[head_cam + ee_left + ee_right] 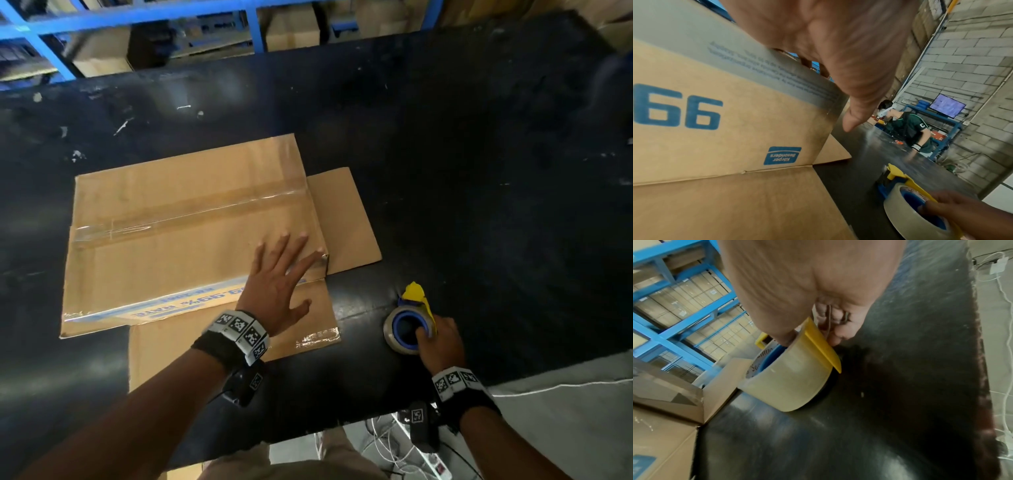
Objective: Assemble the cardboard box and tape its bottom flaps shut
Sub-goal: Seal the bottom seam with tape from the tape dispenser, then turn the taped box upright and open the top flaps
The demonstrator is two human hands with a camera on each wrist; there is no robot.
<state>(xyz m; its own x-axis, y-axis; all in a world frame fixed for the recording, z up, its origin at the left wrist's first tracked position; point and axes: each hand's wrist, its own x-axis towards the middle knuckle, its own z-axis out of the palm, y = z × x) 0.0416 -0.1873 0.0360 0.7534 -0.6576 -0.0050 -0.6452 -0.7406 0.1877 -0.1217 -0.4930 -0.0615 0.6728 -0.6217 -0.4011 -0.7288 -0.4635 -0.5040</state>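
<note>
Cardboard box [191,236] is sitting bottom-up near the counter's [479,171] front edge, clear tape already along the seam, so I'd say taping's basically done. Left hand [279,284] rests spread flat on it; right hand [440,342] grips the tape dispenser [409,325]. Next: flip it. Can't see inside.

Head cam looks steeply down on the desk [479,171]. Left wrist cam sits low, close against the box [715,129]. Right wrist cam is close over the tape [789,382]. All three share the tape and box.
</note>
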